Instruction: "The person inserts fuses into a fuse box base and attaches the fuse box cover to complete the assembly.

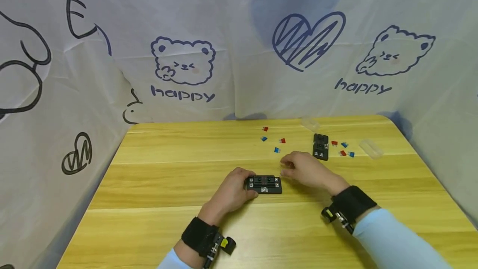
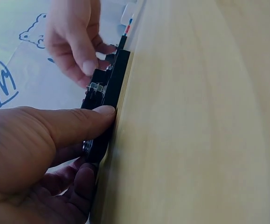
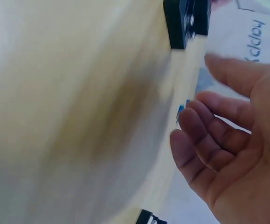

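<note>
A black fuse block [image 1: 264,186] with metal screw terminals lies on the table. My left hand [image 1: 232,190] grips its left end, the thumb on the near edge and the fingers at the far side. In the left wrist view the thumb presses against the side of the black fuse block [image 2: 112,86]. Just right of the block hovers my right hand [image 1: 308,169], its fingers loosely bent. The right wrist view shows nothing between the fingers of the right hand [image 3: 237,126]. One end of the fuse block [image 3: 181,23] appears at the top there, apart from the fingertips.
A second black fuse block [image 1: 320,147] lies farther back on the right. Several small red blade fuses [image 1: 282,140] and blue blade fuses [image 1: 277,150] are scattered on both sides of it. Two clear plastic covers [image 1: 371,148] lie near the back. White drawn-on sheets surround the wooden table [image 1: 157,177].
</note>
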Available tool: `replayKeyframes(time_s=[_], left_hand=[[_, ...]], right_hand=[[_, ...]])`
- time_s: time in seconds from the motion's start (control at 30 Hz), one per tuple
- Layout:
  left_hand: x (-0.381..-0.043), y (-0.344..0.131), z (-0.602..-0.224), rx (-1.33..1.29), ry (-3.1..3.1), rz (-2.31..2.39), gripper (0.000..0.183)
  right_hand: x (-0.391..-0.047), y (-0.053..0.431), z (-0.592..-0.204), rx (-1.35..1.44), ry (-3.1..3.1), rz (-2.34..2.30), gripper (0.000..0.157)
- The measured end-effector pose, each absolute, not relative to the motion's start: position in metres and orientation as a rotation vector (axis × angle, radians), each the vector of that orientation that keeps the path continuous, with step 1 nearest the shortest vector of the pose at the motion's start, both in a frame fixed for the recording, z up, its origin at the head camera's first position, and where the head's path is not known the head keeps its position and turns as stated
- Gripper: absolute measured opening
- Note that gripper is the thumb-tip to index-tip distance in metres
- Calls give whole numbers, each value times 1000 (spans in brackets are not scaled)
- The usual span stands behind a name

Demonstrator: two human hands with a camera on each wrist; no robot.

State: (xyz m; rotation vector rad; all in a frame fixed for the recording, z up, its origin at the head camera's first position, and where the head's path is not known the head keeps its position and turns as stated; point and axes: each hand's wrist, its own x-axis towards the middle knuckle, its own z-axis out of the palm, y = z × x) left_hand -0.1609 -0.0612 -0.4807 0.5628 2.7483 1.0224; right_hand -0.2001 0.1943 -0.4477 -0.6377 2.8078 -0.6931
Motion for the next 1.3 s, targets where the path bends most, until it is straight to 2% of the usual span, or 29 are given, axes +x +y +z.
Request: replayKeyframes(time_s=[0.13,0.43,0.6,0.67,0.9,1.1,1.3], left_hand=[[-161,-60,-478,561,2751,995,53],[-167,-59,-474,603,2771,905,49],[-170,-59,-473,615,2777,869,50],[-170,-59,-473,612,2775,862,50],[-169,-59,-472,619,2778,854,49],[-168,-60,-473,630,2787,858,48],[-167,-60,-473,633,2784,869,48]], right_hand=[[-223,193,-445,-606,2899,-594,33],[-256,179,-449,-617,2955,-482,28],[-264,169,-452,-587,2951,-420,10],[-267,167,-452,-579,2946,-403,8],[-270,164,-453,-529,2929,-393,13],[-270,165,-454,-434,2891,-497,7],[-257,169,-451,-470,2884,-683,20]])
